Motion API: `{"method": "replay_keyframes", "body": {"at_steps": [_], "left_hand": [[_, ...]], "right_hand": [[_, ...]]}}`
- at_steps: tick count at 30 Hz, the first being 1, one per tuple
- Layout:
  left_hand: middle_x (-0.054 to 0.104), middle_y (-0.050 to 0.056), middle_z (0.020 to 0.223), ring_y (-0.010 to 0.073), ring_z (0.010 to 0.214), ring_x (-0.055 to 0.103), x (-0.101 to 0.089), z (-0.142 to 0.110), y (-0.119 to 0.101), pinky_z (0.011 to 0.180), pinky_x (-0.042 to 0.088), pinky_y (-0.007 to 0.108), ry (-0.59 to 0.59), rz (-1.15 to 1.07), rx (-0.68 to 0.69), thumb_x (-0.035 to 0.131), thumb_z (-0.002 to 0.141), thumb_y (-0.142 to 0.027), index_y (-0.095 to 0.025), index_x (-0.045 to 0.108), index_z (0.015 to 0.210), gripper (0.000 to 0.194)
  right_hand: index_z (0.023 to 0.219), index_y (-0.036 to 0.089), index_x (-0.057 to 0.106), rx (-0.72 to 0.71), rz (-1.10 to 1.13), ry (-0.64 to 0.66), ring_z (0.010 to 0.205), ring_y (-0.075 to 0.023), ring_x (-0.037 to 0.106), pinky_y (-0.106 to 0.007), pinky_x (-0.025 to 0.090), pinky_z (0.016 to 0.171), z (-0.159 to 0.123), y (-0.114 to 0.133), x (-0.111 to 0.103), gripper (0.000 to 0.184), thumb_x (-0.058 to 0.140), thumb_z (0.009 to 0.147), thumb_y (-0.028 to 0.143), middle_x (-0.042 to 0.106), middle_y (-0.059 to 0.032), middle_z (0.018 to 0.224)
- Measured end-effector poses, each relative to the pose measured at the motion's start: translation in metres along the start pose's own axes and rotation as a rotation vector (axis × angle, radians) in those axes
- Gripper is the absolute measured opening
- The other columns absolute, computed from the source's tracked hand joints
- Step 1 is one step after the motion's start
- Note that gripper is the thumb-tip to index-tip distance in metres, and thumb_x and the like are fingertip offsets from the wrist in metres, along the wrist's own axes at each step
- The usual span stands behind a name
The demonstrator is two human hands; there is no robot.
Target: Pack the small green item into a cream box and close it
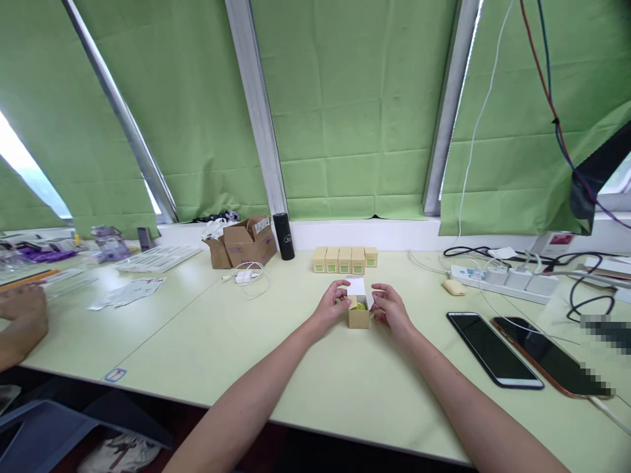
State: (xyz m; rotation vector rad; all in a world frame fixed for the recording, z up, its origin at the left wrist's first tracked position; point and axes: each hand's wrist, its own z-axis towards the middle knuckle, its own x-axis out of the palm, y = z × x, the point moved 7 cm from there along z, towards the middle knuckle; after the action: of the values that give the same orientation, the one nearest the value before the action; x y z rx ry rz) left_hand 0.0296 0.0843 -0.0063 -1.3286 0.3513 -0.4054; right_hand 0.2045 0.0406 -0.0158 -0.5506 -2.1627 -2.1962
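Observation:
A small tan cardboard box (358, 318) stands on the pale green table (246, 341) with its white lid flap (356, 287) raised and something yellow-green inside. My left hand (331, 305) grips the box's left side with curled fingers. My right hand (389, 309) pinches its right side. Behind it stands a row of several closed boxes of the same kind (344, 259).
Two phones (494, 349) (549, 355) lie face up at the right, near a power strip (503, 279) with cables. A black cylinder (284, 236) and an open brown carton (249, 242) stand at the back. Another person's hand (22, 312) rests at the far left.

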Motion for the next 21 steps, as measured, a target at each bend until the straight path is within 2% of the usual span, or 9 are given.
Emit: {"method": "replay_keyframes", "body": {"at_steps": [10, 21], "left_hand": [[0.064, 0.001, 0.098, 0.0174, 0.089, 0.061, 0.0022, 0.0012, 0.0014, 0.087, 0.044, 0.033, -0.013, -0.008, -0.010, 0.077, 0.078, -0.033, -0.025, 0.050, 0.125, 0.055], [0.065, 0.001, 0.099, 0.0177, 0.090, 0.063, 0.0014, 0.0020, 0.0026, 0.087, 0.046, 0.033, -0.040, 0.008, -0.016, 0.076, 0.079, -0.030, -0.025, 0.050, 0.126, 0.054]], "right_hand": [[0.108, 0.025, 0.059, -0.011, -0.010, 0.053, 0.062, -0.0136, 0.056, -0.026, 0.036, 0.047, -0.0026, 0.0001, 0.0070, 0.052, 0.075, 0.061, 0.040, 0.059, 0.0017, 0.089], [0.110, 0.026, 0.058, -0.034, -0.056, 0.079, 0.063, -0.0130, 0.055, -0.026, 0.038, 0.047, -0.0029, -0.0027, 0.0092, 0.055, 0.079, 0.064, 0.048, 0.058, 0.0012, 0.094]]}}
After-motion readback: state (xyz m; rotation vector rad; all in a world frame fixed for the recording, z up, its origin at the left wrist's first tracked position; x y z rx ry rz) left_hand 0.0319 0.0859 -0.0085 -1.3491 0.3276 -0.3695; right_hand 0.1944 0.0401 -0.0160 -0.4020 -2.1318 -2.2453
